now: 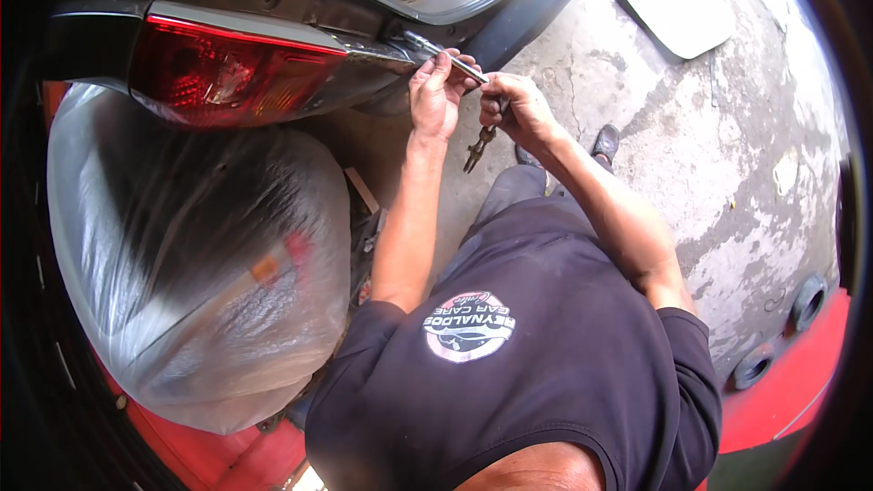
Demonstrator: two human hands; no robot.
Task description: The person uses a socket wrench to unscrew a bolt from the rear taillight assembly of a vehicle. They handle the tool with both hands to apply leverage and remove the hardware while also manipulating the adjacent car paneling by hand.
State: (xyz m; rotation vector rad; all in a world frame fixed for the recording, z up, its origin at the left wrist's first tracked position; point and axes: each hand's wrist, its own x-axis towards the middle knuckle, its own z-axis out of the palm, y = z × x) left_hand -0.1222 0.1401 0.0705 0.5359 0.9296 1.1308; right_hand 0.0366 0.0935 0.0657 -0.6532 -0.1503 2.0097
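A person in a black shirt (pixel 536 345) works with both hands at the rear corner of a car, just right of its red tail lamp (pixel 223 73). The left hand (pixel 435 95) is curled around the forward part of a slim metal tool (pixel 446 56), fingers closed on its shaft where the tip meets the body panel (pixel 382 59) beside the lamp. The right hand (pixel 514 109) sits just beside the left, closed on the tool's rear end, and it also grips a pair of pliers (pixel 479 147) that hang down from the fist, handles pointing toward the ground. The tool lies slanted between the two hands, its far end touching the car, its near end at the right hand's fingertips. Below the lamp, at the person's left, a large clear plastic bag (pixel 195 264) bulges full; its contents show only as dark and reddish shapes through the film and cannot be told apart. Stained concrete floor (pixel 727 155) spreads to the right, where a pale flat panel (pixel 677 0) lies well apart from the hands. A shoe (pixel 605 141) shows beneath the right forearm.
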